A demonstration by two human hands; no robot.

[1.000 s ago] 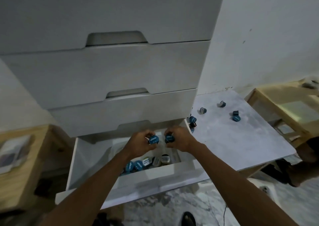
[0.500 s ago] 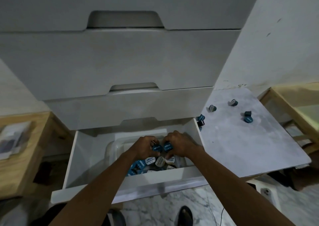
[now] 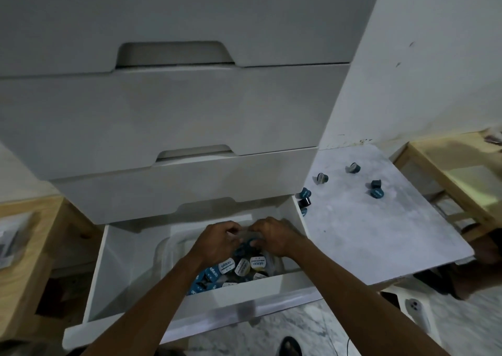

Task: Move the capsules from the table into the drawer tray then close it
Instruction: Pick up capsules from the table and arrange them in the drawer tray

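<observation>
Lower now than a moment ago, my left hand and right hand curl over the capsules heaped in the drawer tray, close enough to let go without scattering them, though I cannot tell if they still pinch any, while loose capsules wait on the table.

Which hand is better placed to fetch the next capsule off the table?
Probably the right hand. Both hands hover over the tray in the open drawer, but the table holding the loose capsules lies to the right, nearer that hand; the left hand would have to cross over.
</observation>
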